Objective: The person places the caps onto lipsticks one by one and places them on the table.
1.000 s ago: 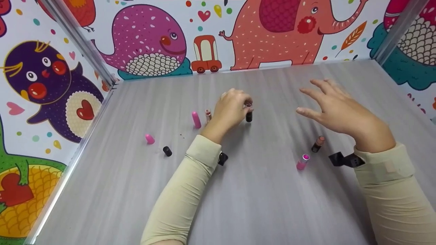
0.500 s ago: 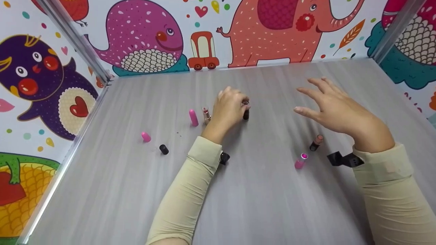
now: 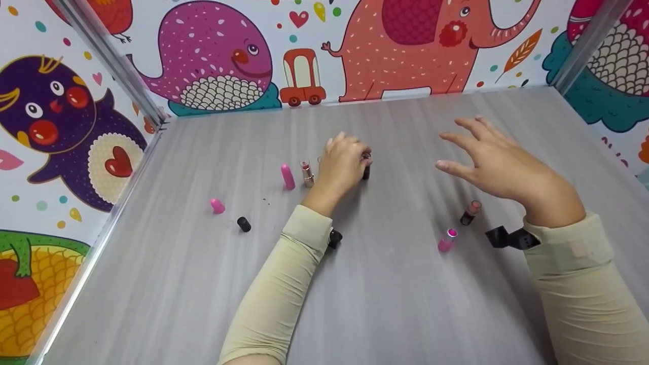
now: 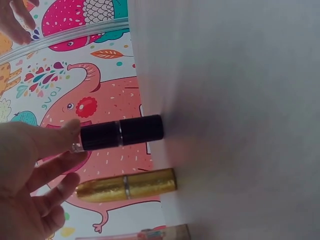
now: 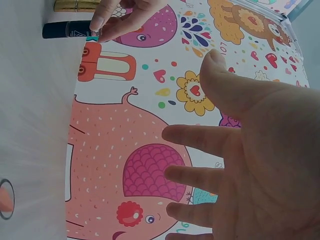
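1. Little has moved over the past second: the head view has swung slightly, and the left hand (image 3: pixel 342 163) has edged toward three o'clock, baring more of a slim rose-gold lipstick with a red tip (image 3: pixel 308 175) at its nine o'clock.
2. The left hand pinches the top of a glossy black cylindrical tube with a silver band (image 4: pixel 122 132), held upright at the hand's three o'clock in the head view; I cannot tell whether its base bears on the table.
3. The right hand (image 3: pixel 507 165) is spread, holding nothing, in the air at three o'clock. At its seven o'clock are a black-based lipstick with a peach tip (image 3: pixel 470 213) and a bright pink lipstick (image 3: pixel 446 241).
4. Pale lettering on the black tube is too small to read; "LOVE" is printed on the patterned wall (image 4: pixel 51 99).
5. A shiny gold cylindrical tube (image 4: pixel 150 186), beside the black one, is mostly hidden by the left hand in the head view and cut off in the right wrist view.
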Tool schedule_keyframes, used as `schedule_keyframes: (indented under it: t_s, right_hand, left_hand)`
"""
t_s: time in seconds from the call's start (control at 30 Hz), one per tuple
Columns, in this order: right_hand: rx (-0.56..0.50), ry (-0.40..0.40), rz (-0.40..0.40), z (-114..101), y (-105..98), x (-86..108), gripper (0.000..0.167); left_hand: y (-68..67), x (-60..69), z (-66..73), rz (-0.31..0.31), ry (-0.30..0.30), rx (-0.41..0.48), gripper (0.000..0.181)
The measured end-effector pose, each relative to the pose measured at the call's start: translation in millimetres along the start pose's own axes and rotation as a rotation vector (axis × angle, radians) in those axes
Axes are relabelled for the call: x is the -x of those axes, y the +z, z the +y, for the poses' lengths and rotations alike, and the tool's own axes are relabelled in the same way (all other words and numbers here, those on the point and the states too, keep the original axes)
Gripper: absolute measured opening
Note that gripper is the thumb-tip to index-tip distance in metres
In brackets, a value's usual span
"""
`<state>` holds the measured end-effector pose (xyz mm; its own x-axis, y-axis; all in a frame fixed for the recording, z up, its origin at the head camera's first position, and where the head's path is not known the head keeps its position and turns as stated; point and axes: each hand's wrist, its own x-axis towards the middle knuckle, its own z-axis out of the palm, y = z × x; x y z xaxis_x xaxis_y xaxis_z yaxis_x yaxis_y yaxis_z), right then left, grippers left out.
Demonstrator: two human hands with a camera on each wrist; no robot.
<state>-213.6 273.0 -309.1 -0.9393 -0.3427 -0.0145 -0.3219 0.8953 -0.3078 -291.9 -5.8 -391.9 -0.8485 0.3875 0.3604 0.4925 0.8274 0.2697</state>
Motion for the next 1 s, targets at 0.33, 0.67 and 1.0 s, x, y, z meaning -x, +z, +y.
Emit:
schedule_keyframes:
  t_s: [0.33, 0.67, 1.0]
  right_hand:
    - [0.01, -0.002, 0.0, -0.1, 0.2, -0.2, 0.076]
    - [-0.002, 0.001, -0.009, 0.5, 0.4, 0.8, 0.076]
    - [0.001, 0.008, -0.021, 1.6, -1.0, 1.3, 0.078]
  left_hand:
    - [1.7, 1.9, -0.2, 0.04, 0.006, -0.014, 0.018]
    - [0.4, 1.3, 1.8, 0.02, -0.005, 0.013, 0.02]
    - [-6.1, -0.2, 4.7, 0.047, 0.009, 0.012, 0.021]
